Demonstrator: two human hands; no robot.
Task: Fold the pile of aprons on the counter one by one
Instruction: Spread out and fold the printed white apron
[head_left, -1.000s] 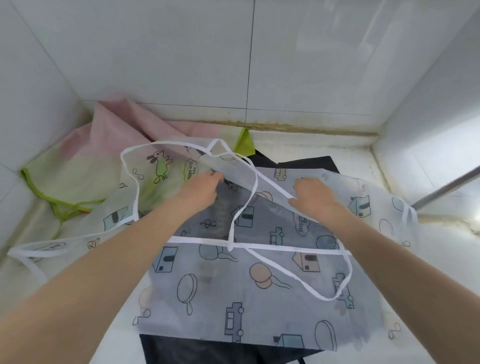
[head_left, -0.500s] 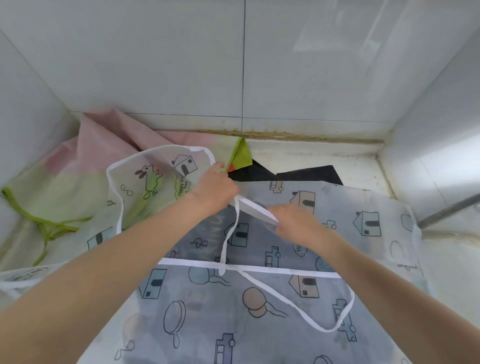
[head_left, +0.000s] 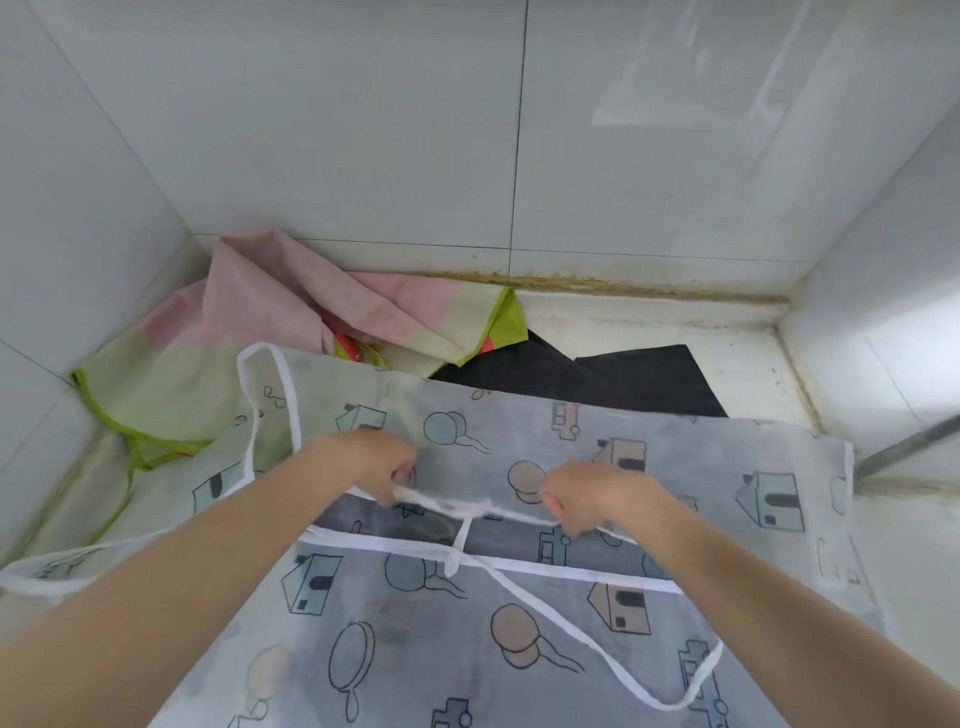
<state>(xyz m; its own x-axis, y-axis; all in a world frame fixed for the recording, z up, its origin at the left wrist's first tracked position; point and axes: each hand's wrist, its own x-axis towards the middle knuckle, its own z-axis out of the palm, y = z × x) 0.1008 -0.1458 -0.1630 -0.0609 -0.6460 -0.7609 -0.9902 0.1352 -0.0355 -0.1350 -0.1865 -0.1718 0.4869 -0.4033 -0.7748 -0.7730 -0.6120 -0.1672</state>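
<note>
Item 1: translucent white apron (head_left: 519, 623), printed with houses, pans and trucks, white binding. Spread across centre and lower frame, draped over the other aprons on the counter (head_left: 727, 332); its far portion is doubled toward the person, the folded edge running across mid-frame.

Item 2: white tie strap (head_left: 613, 644), loose, looping over the apron's lower right; a second loop (head_left: 270, 395) stands at left of centre.

Item 3: left hand (head_left: 374, 467), centre frame, fingers curled, pinching the apron's white-bound edge.

Item 4: right hand (head_left: 587, 493), just right of centre, fingers curled, gripping the same edge; the bunched binding stretches between the two hands.

Item 5: pink-and-pale-green apron (head_left: 291, 322) with lime trim, crumpled at upper left against the corner.

Item 6: black apron (head_left: 597, 379), lying flat, partly under the printed one, upper centre-right.

Item 7: white tiled wall (head_left: 363, 130), upper frame. Metal rod (head_left: 909, 447), right edge.
</note>
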